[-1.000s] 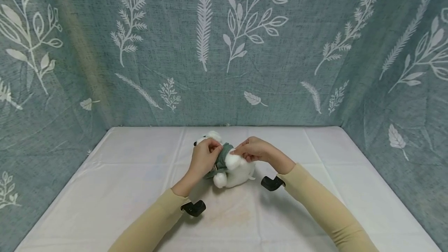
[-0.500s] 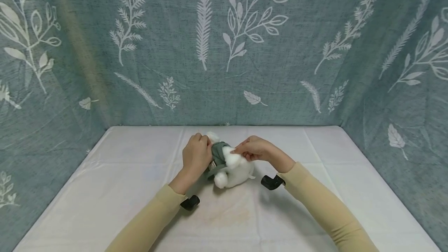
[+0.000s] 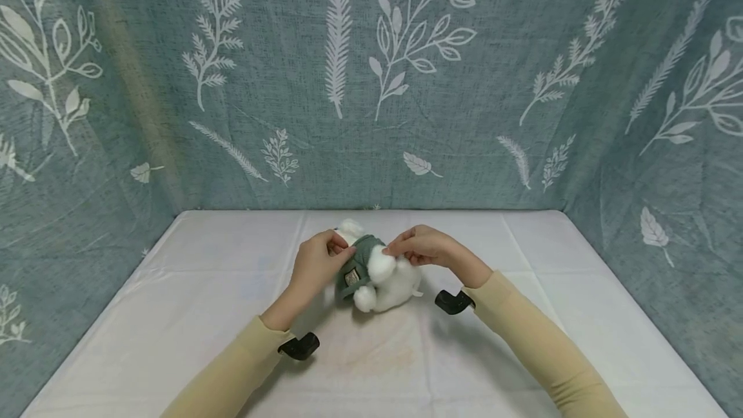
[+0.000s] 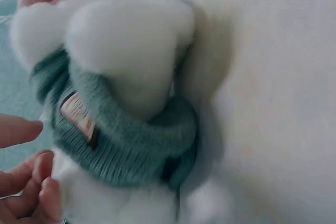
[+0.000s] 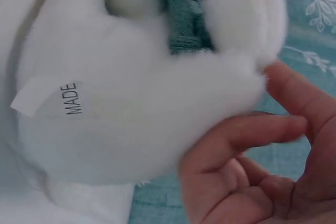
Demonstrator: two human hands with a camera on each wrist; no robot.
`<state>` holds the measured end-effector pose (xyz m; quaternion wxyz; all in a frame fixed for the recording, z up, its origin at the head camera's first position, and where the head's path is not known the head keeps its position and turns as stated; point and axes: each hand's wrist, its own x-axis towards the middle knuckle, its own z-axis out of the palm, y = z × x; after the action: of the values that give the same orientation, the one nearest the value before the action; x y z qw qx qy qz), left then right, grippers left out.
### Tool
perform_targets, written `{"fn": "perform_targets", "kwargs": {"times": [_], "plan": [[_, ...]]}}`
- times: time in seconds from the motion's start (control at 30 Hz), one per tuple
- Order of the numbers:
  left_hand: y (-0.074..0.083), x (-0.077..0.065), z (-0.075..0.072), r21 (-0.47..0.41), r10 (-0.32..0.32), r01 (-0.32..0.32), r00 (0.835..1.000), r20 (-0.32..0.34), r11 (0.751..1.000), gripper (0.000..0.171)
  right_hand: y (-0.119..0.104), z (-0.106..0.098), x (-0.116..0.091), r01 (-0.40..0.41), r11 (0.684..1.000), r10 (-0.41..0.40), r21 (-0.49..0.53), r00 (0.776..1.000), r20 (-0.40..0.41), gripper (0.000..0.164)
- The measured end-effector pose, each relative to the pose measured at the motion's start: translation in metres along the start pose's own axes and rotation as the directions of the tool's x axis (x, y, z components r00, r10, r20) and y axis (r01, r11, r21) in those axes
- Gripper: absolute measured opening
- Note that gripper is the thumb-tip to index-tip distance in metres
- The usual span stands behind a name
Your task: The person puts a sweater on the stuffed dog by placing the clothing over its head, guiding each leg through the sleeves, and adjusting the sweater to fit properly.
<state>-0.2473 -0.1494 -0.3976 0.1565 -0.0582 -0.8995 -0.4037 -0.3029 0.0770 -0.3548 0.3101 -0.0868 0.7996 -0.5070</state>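
A white stuffed animal (image 3: 396, 286) in a green knitted sweater (image 3: 364, 257) lies on its side on the table, head to the far left. The sweater bears a small label (image 4: 79, 116). My right hand (image 3: 426, 247) pinches one fluffy white leg between thumb and fingers, as the right wrist view shows. At the sweater's edge near the neck is my left hand (image 3: 316, 263); in the left wrist view its thumb and fingers are apart beside the knit. Part of the toy's head is hidden behind the left hand. A white tag (image 5: 52, 95) reading "MADE" sticks out of its rear.
A white cloth (image 3: 232, 289) covers the table. Blue-green curtains (image 3: 371, 166) with white leaf prints stand along the back and both sides. Each wrist carries a black camera mount (image 3: 302, 346) beneath the sleeve.
My left hand has gone from the sweater to the neck and head area, then drawn back left. The sweater's front and label show more now. The right hand keeps its place on the leg.
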Motion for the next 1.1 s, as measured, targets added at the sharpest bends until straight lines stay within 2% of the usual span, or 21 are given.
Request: {"fn": "perform_targets", "kwargs": {"times": [0.1,0.17,0.27,0.33,0.47,0.6,0.67,0.73,0.83,0.97,1.03,1.1], "plan": [[-0.007,-0.005,-0.01,-0.002,-0.058,0.058,0.995,0.078,0.998,0.017,-0.001,0.0,0.0,0.037,0.999,-0.039,-0.027,0.997,-0.068,0.029],[-0.014,-0.008,-0.014,0.011,-0.105,0.104,0.986,0.128,0.995,0.016,-0.003,0.003,-0.001,0.075,0.995,-0.082,-0.063,0.989,-0.123,0.03],[-0.023,-0.011,-0.016,-0.001,-0.169,0.173,0.962,0.217,0.985,0.016,-0.007,0.009,-0.002,0.13,0.982,-0.152,-0.134,0.974,-0.167,0.036],[-0.028,-0.013,-0.014,-0.039,-0.2,0.22,0.937,0.286,0.975,0.018,-0.01,0.014,0.0,0.159,0.965,-0.196,-0.206,0.965,-0.175,0.04],[-0.034,-0.015,-0.007,-0.101,-0.2,0.261,0.893,0.404,0.96,0.024,-0.014,0.023,0.004,0.157,0.919,-0.238,-0.361,0.953,-0.19,0.045],[-0.034,-0.015,0.003,-0.198,-0.191,0.31,0.868,0.459,0.93,0.028,-0.018,0.027,0.007,0.116,0.871,-0.231,-0.477,0.954,-0.189,0.049],[-0.033,-0.015,0.008,-0.282,-0.176,0.345,0.856,0.486,0.895,0.028,-0.02,0.026,0.006,0.098,0.852,-0.219,-0.515,0.959,-0.18,0.051],[-0.031,-0.016,0.013,-0.36,-0.174,0.392,0.844,0.508,0.847,0.03,-0.022,0.025,0.004,0.084,0.834,-0.205,-0.546,0.965,-0.165,0.052],[-0.03,-0.016,0.019,-0.468,-0.177,0.456,0.833,0.524,0.757,0.033,-0.023,0.021,0.0,0.074,0.825,-0.18,-0.561,0.974,-0.135,0.052],[-0.028,-0.014,0.024,-0.57,-0.216,0.516,0.832,0.512,0.64,0.026,-0.022,0.014,-0.003,0.076,0.844,-0.148,-0.53,0.984,-0.094,0.05],[-0.027,-0.013,0.026,-0.601,-0.229,0.528,0.834,0.503,0.6,0.026,-0.022,0.011,-0.004,0.078,0.856,-0.135,-0.511,0.988,-0.075,0.049],[-0.026,-0.012,0.027,-0.618,-0.253,0.536,0.835,0.488,0.576,0.03,-0.021,0.008,-0.005,0.077,0.878,-0.115,-0.472,0.992,-0.052,0.049]]}}
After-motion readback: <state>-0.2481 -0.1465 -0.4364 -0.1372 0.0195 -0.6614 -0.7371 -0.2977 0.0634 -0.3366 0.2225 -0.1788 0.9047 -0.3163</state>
